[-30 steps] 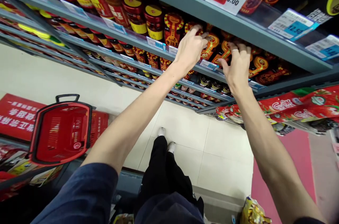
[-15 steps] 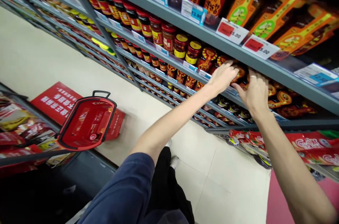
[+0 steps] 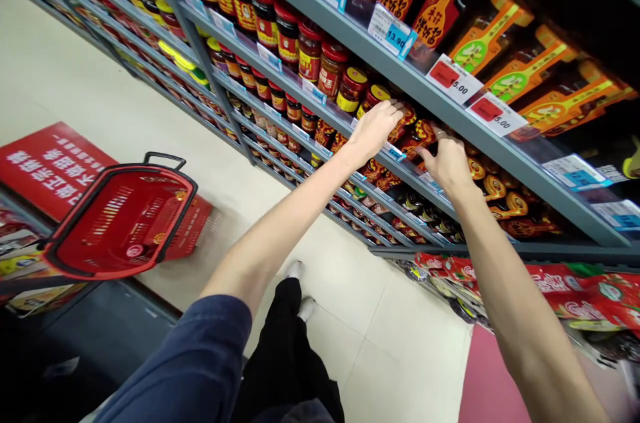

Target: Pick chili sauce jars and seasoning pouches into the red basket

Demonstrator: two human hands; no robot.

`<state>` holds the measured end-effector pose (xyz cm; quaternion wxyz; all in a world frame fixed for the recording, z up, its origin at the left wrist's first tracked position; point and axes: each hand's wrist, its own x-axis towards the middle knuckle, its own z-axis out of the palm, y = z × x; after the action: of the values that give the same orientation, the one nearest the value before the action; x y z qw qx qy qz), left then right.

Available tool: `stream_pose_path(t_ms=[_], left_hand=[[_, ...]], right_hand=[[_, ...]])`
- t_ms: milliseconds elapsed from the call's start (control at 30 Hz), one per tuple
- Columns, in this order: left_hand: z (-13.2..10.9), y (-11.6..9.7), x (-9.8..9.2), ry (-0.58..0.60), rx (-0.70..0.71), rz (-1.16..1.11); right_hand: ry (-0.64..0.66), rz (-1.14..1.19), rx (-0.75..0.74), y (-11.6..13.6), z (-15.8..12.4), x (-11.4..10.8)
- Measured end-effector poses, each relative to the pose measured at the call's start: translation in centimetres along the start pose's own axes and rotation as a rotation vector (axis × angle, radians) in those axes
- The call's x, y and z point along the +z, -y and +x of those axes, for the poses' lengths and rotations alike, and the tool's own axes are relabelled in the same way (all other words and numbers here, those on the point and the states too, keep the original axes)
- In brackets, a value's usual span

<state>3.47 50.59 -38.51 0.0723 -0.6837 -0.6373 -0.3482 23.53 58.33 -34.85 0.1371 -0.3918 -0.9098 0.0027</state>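
Note:
Two lower-shelf sauce jars with orange-and-red labels are in front of my hands. My left hand [image 3: 377, 126] curls its fingers over the near side of one sauce jar [image 3: 406, 124], covering part of it. To the right, my right hand [image 3: 449, 159] reaches under the shelf above, its thumb spread away from its fingers. Just left of that thumb is another sauce jar [image 3: 425, 134]; contact is hard to make out. Yellow-labelled jars [image 3: 351, 91] line up left of my left hand, and orange-topped jars [image 3: 494, 188] lie right of my right hand.
The upper shelf edge [image 3: 350, 29] overhangs both hands and carries price tags [image 3: 455, 78]. A red shopping basket [image 3: 120, 223] is at the left, near a red sign [image 3: 50, 166]. Red snack packets [image 3: 590, 289] hang at the lower right. Pale tiles [image 3: 340, 303] surround my feet.
Both hands have moved left along the jar row, the left one going from the more distant jars to those nearer the yellow-labelled ones. The view has shifted a little.

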Motion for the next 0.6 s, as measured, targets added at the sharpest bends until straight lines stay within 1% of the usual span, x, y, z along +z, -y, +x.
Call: stream_pose_path(t_ms=[167, 367, 467, 600], left_hand=[[0.3, -1.0, -1.1, 0.032, -0.034, -0.023], [0.7, -0.6, -0.9, 0.055, -0.087, -0.025], [0.7, -0.5, -1.3, 0.088, -0.057, 0.002], [0.8, -0.3, -1.7, 0.127, -0.023, 0.048]], right_hand=[[-0.023, -0.002, 0.032, 0.0, 0.0, 0.0], [-0.012, -0.035, 0.072, 0.4, -0.3, -0.2], [-0.028, -0.022, 0.078, 0.5, -0.3, 0.1], [-0.078, 0.036, 0.041, 0.6, -0.7, 0.7]])
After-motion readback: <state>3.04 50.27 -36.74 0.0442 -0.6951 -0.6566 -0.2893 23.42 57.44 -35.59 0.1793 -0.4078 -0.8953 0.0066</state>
